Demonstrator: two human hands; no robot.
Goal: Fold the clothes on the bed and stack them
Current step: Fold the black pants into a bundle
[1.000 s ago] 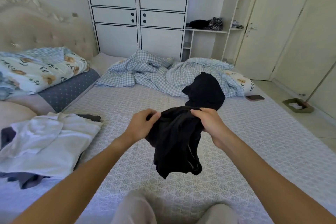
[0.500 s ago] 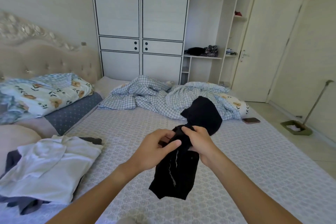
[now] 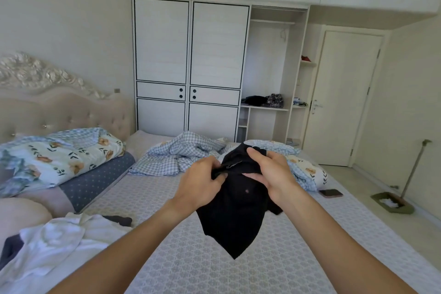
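Bare patterned bed runs ahead, its right edge dropping to floor. White clothes heap near left. Above mid-bed, left hand and right hand pinch a black garment by its top; it hangs lengthwise, pointing down. Checked quilt beyond

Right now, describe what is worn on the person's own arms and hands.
Both forearms are bare along all of their visible length: no sleeve or cuff shows. The left hand and the right hand wear no gloves, and no ring, watch or bracelet is visible on either wrist or on the fingers that show. No markings are visible.
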